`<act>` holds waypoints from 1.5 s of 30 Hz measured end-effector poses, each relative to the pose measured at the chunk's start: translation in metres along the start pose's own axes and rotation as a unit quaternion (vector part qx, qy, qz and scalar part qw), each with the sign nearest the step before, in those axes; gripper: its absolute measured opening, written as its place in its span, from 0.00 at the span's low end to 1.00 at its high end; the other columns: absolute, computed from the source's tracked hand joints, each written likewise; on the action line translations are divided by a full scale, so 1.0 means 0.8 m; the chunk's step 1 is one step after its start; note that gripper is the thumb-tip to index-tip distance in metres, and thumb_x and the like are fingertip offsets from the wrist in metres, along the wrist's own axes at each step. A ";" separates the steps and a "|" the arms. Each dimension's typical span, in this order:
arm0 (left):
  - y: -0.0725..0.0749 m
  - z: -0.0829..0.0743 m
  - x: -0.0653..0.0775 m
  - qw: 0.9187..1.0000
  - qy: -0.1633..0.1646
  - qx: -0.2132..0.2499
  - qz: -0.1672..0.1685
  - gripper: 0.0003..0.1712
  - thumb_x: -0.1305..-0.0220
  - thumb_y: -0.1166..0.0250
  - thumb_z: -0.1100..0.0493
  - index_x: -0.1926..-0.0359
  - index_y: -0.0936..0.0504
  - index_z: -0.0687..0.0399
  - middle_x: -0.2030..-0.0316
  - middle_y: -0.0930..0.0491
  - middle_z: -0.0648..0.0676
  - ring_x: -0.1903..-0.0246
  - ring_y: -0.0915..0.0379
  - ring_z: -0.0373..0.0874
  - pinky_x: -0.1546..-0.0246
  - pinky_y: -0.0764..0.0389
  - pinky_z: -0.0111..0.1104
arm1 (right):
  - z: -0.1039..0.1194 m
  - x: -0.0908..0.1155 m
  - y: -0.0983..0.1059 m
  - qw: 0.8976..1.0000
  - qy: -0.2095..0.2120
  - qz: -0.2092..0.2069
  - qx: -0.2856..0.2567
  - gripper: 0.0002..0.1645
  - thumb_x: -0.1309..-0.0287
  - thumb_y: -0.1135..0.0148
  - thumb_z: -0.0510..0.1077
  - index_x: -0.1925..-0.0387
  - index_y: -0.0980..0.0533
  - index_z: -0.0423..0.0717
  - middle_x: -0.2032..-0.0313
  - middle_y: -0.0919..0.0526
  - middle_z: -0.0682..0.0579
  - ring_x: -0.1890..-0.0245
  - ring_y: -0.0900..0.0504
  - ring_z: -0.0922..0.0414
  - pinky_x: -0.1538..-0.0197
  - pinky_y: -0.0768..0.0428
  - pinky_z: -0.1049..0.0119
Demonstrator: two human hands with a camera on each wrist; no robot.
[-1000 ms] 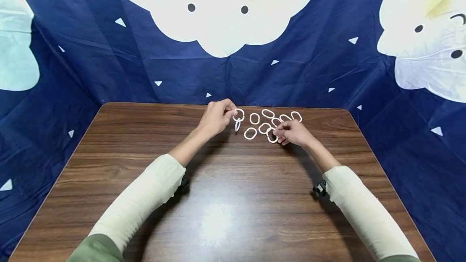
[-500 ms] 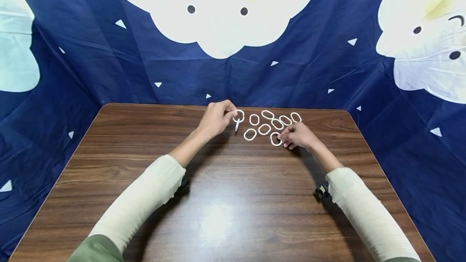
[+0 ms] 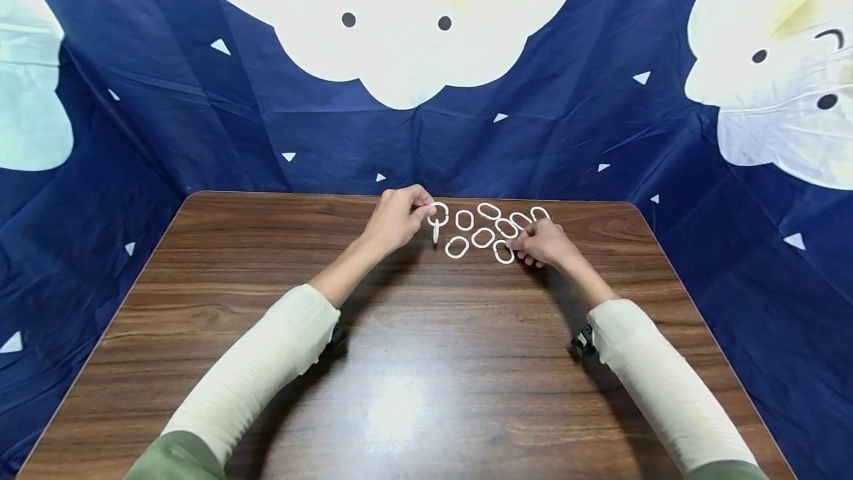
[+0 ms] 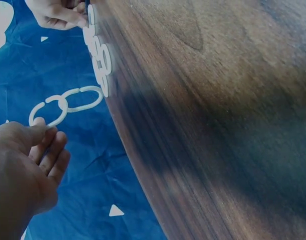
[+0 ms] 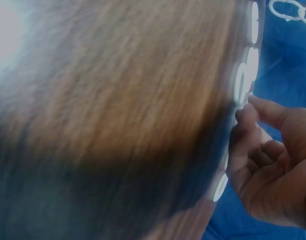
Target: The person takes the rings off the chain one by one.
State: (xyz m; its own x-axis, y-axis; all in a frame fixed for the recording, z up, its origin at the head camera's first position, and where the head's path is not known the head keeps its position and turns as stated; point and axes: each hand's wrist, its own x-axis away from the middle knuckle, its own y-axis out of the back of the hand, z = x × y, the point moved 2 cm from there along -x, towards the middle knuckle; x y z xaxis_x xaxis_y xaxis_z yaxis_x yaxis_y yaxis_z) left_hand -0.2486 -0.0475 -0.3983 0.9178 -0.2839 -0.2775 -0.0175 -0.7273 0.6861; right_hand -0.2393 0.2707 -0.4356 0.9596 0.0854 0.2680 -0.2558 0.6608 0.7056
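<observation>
My left hand (image 3: 393, 217) pinches a white oval curtain ring (image 3: 447, 215), which has a small gap in it, between thumb and fingers. A second white ring (image 4: 101, 96) is linked through it and dangles above the table's far edge. In the head view, my right hand (image 3: 543, 243) is at the right of the group of loose rings. Its thumb and fingertips pinch the near right edge of another ring (image 3: 496, 252) lying at or just above the tabletop. The fingertips partly hide that ring's edge in the right wrist view.
Several more white rings lie flat between and behind the hands, such as one ring (image 3: 448, 250) nearer the left hand. The brown wooden table (image 3: 400, 332) ends just behind them at a blue cloud-printed cloth (image 3: 413, 147).
My right hand has drawn its ring slightly right and away from the cluster, then turned it a little. The left hand stays in place while its hanging ring swings and turns.
</observation>
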 end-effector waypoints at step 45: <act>-0.006 -0.005 -0.003 1.000 -0.013 0.012 0.004 0.08 0.22 0.26 0.58 0.52 0.09 0.59 0.55 0.05 0.57 0.51 0.09 0.51 0.44 0.11 0.45 | 0.158 -0.010 -0.029 0.974 0.223 0.010 -0.047 0.06 0.27 0.24 0.38 0.54 0.10 0.38 0.62 0.05 0.41 0.68 0.10 0.52 0.63 0.12 0.68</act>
State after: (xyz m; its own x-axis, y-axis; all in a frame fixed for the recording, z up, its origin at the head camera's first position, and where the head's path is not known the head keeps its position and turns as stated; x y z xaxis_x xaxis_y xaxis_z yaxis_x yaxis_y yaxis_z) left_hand -0.2486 -0.0407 -0.3983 0.9072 -0.3055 -0.2893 -0.0345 -0.7393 0.6725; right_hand -0.2559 0.1607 -0.3710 0.9155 0.3997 -0.0457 -0.2826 0.7199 0.6340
